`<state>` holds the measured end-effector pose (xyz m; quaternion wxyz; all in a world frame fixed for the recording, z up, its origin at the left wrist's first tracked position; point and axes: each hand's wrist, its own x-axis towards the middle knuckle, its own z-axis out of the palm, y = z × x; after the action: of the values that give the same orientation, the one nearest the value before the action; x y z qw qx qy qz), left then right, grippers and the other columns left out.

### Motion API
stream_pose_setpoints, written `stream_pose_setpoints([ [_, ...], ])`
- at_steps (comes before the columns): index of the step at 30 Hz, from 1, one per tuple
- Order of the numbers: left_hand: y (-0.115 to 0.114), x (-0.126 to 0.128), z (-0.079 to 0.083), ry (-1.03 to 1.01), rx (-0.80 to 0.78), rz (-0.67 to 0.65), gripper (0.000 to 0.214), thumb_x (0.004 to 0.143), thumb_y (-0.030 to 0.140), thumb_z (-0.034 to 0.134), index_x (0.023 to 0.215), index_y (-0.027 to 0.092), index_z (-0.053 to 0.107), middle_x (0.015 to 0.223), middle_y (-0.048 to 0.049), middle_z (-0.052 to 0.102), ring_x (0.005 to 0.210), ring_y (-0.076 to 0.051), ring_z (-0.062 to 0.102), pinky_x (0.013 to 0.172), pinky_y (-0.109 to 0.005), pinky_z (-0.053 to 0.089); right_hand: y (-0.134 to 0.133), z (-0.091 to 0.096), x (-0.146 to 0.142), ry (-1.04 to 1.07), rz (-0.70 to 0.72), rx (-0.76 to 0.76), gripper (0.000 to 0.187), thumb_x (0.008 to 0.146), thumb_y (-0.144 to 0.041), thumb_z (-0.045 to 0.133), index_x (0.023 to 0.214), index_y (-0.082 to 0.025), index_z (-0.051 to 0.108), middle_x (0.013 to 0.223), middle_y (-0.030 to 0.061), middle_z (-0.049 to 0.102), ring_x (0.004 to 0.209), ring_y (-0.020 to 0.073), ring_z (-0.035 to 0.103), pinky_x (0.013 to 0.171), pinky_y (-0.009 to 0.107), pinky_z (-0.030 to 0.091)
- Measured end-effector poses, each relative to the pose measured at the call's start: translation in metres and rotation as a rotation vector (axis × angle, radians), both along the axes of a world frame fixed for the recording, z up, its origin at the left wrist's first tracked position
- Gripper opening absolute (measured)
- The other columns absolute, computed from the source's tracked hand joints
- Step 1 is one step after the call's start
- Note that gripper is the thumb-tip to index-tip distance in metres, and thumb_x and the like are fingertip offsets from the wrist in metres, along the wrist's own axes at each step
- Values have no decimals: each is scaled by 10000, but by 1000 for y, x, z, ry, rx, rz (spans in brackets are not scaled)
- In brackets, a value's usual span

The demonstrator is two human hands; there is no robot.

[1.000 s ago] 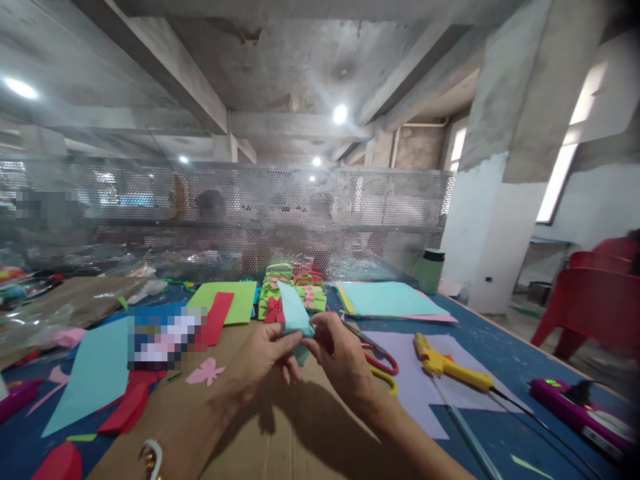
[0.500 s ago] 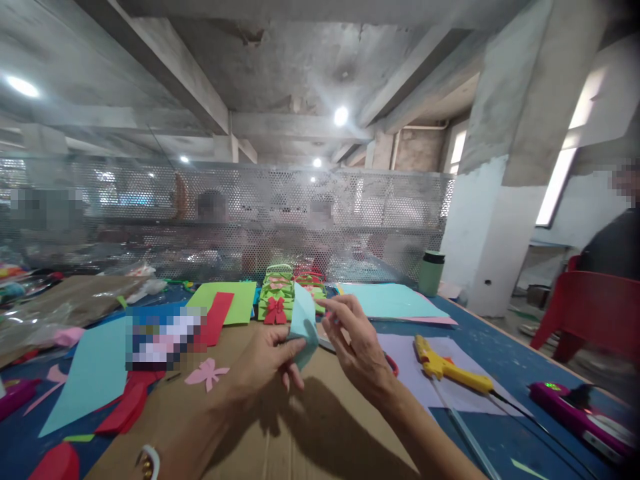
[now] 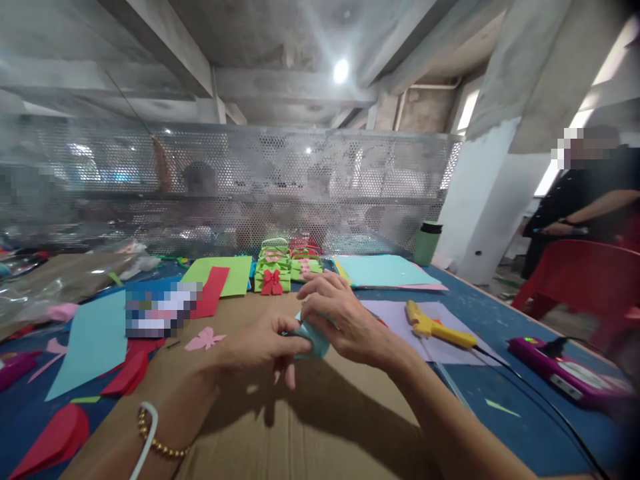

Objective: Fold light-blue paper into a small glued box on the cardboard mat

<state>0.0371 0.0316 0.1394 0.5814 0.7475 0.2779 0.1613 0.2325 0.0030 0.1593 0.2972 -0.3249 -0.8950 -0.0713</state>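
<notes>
Over the brown cardboard (image 3: 240,427), my left hand (image 3: 267,343) pinches a small light blue craft sheet (image 3: 316,341) between thumb and fingers. My right hand (image 3: 343,317) is closed over the sheet's upper right side, its curled fingers covering much of it. The sheet looks bent, but its full shape is hidden. Left of my hands lies a pink butterfly cutout (image 3: 205,339). Beyond them stand small green bag-like pieces (image 3: 273,267) with a red bow (image 3: 271,282) on one. Part of a red handle (image 3: 381,322) shows behind my right hand.
A yellow glue gun (image 3: 440,330) lies on a lilac sheet (image 3: 395,313) at the right; its cord runs toward the front. Near it sits a purple power device (image 3: 565,373). A green bottle (image 3: 427,243) stands at the back. Red cutouts (image 3: 55,440) lie left. A person (image 3: 590,193) stands behind a red chair (image 3: 575,287).
My right hand has come down and left onto the light blue sheet, which now sits lower and mostly covered. The view has tilted downward. The person at the right shows more fully.
</notes>
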Motion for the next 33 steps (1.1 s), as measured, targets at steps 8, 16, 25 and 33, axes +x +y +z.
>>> stream_pose_setpoints([
  [8,6,-5,-4,-84,-123,-61,287,811,445,670,777,163,632,515,5,611,458,-119,619,446,-202,400,5,-6,-1,45,17,-13,137,951,-121,513,915,-218,602,1109,48,604,1217,210,473,1061,443,336],
  [16,8,-8,-4,-64,-183,-97,282,803,431,683,806,152,641,609,-27,669,544,-143,675,500,-210,456,6,-3,-1,36,39,-35,130,954,-141,516,901,-222,602,1100,47,605,1176,210,494,1033,442,355],
  [25,8,-7,-4,-96,-146,-101,302,808,448,685,811,150,635,686,-59,708,666,-179,717,573,-241,511,7,-3,-1,35,11,-20,143,960,-135,499,892,-219,592,1065,41,609,1105,198,517,986,409,369],
  [33,11,-4,-8,-208,-224,-103,440,803,428,713,1119,165,555,921,-97,703,701,-230,743,536,-255,535,6,-2,0,32,1,7,158,968,-112,484,887,-215,573,1022,25,634,1040,185,524,962,401,343],
])
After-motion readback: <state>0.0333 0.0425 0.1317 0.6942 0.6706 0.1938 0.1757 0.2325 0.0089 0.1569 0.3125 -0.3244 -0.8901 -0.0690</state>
